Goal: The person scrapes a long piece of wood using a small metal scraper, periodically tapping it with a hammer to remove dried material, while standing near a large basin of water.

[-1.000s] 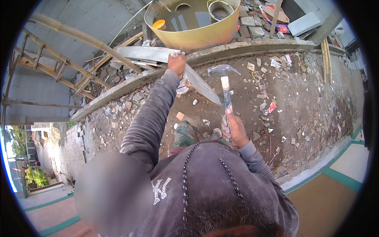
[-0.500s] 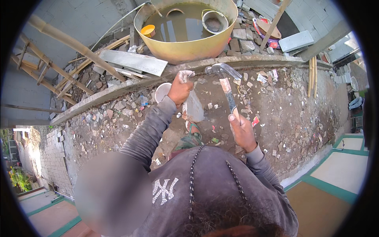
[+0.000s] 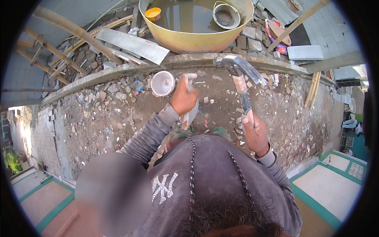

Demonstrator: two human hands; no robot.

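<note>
1. Right hand (image 3: 256, 134) first: my fingers are closed around the handle of the claw hammer (image 3: 242, 94), thumb lying along it, a firm, narrow grip low on the shaft.
2. And the hammer is up! Its head is above my fist in the view, the claw curving off to the right, well apart from my other hand.
3. Over to the left hand (image 3: 184, 96): fingers curled in tight, holding the pale board (image 3: 192, 114), which shows below and beside my knuckles, seen nearly edge-on and slanting toward my legs.
4. There's a thin, nail-like piece (image 3: 200, 82) jutting out just right of my left fingertips; I can't tell how it is pinched.
5. Just left of that hand, on the rubble-strewn ground (image 3: 106, 108), sits a whitish bucket (image 3: 161, 91), its open mouth facing me.
6. Beyond them runs the low concrete wall (image 3: 221, 59), and behind it the big yellow tub (image 3: 189, 45), murky water (image 3: 185, 19) inside, with a small yellow container (image 3: 153, 15) at its left rim and a grey bucket (image 3: 237, 17) toward the right.
7. Left of the tub, a long grey plank (image 3: 134, 45) slants down to the wall; far right, bamboo poles (image 3: 312, 90) lean against it.
</note>
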